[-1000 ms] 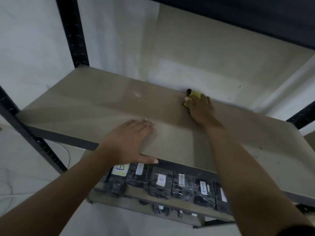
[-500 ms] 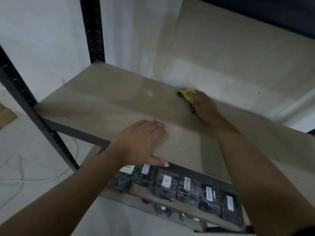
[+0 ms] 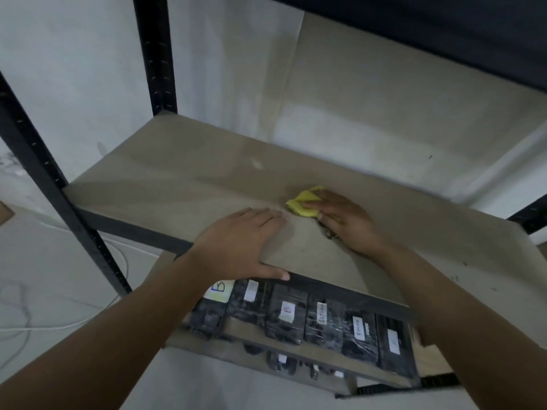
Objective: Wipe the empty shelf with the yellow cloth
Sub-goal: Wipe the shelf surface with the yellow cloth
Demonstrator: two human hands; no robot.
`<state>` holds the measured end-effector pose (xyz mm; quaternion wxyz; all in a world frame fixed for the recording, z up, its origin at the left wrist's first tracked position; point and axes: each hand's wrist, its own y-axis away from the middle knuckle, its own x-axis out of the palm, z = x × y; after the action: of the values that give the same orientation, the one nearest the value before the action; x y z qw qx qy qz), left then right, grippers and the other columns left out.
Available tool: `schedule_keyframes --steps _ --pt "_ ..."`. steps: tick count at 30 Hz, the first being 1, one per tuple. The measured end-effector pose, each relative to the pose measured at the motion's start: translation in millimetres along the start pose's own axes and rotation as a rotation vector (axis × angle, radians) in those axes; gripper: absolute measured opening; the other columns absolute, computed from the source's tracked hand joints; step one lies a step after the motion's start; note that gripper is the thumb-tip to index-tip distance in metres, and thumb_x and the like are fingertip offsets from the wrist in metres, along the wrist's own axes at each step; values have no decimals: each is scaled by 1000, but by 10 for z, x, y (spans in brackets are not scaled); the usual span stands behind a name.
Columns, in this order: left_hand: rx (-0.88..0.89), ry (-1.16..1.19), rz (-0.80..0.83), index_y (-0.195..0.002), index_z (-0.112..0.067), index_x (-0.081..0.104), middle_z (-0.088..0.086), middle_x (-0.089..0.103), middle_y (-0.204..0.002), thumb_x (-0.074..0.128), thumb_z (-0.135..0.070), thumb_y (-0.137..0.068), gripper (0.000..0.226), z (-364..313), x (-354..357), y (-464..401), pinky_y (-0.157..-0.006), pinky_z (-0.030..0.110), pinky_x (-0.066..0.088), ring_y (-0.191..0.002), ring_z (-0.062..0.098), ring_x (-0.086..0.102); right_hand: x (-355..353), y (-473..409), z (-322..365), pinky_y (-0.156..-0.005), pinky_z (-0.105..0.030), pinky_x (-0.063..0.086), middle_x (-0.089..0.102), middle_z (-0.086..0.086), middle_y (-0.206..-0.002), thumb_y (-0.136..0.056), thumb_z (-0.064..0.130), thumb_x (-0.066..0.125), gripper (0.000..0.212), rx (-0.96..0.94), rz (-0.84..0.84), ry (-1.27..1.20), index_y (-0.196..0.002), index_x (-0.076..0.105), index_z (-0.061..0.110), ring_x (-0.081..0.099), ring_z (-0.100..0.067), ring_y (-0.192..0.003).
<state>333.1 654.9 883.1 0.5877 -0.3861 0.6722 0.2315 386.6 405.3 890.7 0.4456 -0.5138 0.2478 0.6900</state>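
Yellow cloth (image 3: 305, 204) sat bunched under the right hand (image 3: 344, 220) — fingers pressing it onto the shelf (image 3: 177, 179) — while the left hand (image 3: 236, 244) lay spread flat, thumb over the front edge.

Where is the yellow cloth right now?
In the head view, the yellow cloth lies mid-shelf under the right hand, just right of the left hand.

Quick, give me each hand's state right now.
Left hand: open, flat on the shelf, holding nothing.
Right hand: open, fingers pressing the yellow cloth onto the shelf.
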Motion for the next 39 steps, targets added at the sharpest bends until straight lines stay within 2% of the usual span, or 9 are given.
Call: schedule_keyframes --steps 8,13,17,21,23,26,30,36,39 --pt "-112 -196 62 -148 -9 14 7 17 -157 -4 -86 -65 115 284 -4 307 -110 31 0 -144 20 14 52 -770 -267 -116 -39 11 7 -6 -158 -95 44 38 51 539 -71 151 -144 26 31 6 -28 -145" --pt "-119 -174 87 -126 -1 53 13 58 -130 7 -80 -78 103 281 4 290 -99 39 40 -120 26 55 238 -447 159 -114 -28 17 32 -6 -152 -95 28 44 41 272 -89 119 -136 45 26 27 -24 -140" --pt "-91 -105 -7 -142 -6 32 8 34 -150 18 -82 -73 103 270 2 324 -109 30 16 -138 21 32 261 187 517 -101 -11 26 50 3 -136 -92 20 51 30 41 -72 -42 -121 61 23 41 -8 -126" --pt "-10 -88 44 -149 -19 13 -2 15 -157 30 -81 -71 101 446 -87 311 -114 29 16 -143 15 19 29 245 442 -81 -15 41 55 15 -117 -94 22 50 26 237 -220 -271 -115 63 29 53 7 -90" --pt "32 -84 65 -149 -23 10 -4 14 -158 31 -83 -71 100 562 -89 297 -114 29 14 -143 14 18 1 82 223 -98 -21 34 47 2 -137 -97 24 43 34 398 -302 -123 -130 52 21 47 -11 -119" --pt "28 -40 111 -149 -27 3 -6 5 -159 30 -83 -71 99 619 -59 296 -115 30 8 -144 14 10 128 -131 -13 -115 -33 20 24 -3 -155 -97 38 35 46 621 -165 179 -142 33 30 21 -23 -142" --pt "26 11 100 -149 -28 8 -7 8 -158 34 -83 -70 100 625 -52 288 -114 28 9 -144 14 12 303 -114 326 -115 -34 22 35 -8 -150 -95 27 40 42 403 -138 144 -137 43 26 29 -27 -139" --pt "30 21 71 -149 -26 9 -6 9 -158 37 -81 -72 99 609 -78 321 -114 29 11 -144 13 13 345 403 977 -98 -17 34 58 3 -131 -94 18 51 27 290 -204 -106 -115 65 25 48 -8 -123" --pt "51 18 74 -150 -24 8 -5 9 -158 33 -81 -72 100 617 -94 322 -115 28 9 -144 11 9 17 345 865 -68 -11 42 69 3 -104 -95 20 49 27 475 -330 -286 -117 64 20 58 4 -79"
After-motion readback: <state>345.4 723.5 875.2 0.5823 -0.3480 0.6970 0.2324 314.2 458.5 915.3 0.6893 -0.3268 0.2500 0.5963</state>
